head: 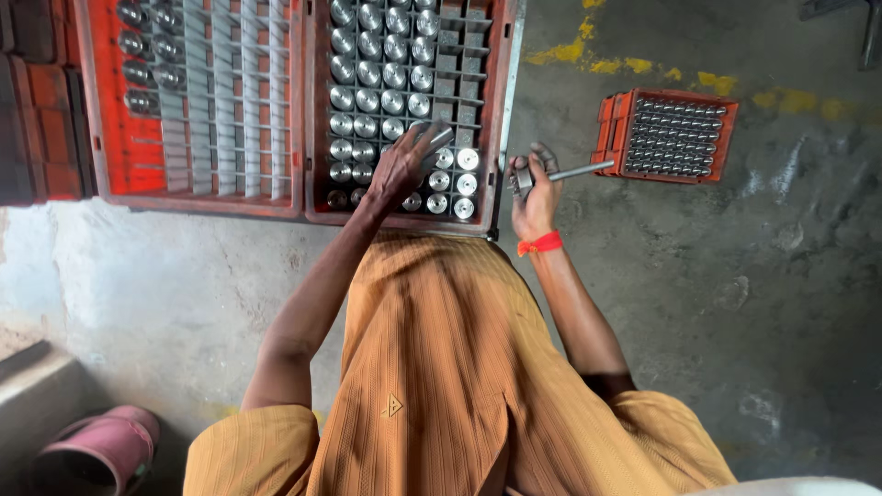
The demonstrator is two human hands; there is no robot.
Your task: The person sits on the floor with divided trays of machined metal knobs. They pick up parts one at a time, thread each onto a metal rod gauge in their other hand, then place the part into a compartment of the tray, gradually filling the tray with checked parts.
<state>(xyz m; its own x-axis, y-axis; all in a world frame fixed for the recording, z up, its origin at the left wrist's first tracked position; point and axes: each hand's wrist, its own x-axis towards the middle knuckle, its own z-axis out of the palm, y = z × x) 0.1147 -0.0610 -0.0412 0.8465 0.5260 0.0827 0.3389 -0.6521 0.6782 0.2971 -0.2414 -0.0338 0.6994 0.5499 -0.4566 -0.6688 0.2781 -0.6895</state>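
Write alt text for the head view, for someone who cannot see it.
Seen from above, a person's left hand grips a metal cylinder over a red crate of upright cylinders, while the right hand holds a metal rod tool. A smaller crate sits on the concrete floor.

My left hand (397,170) touches a bright, polished metal cylinder (432,138) in the red plastic crate (317,138) with grey dividers. My right hand (533,197) grips a smooth, shiny steel tool (562,173). I see rough, matt, stained concrete floor (735,276) and ribbed ochre cloth (441,367).
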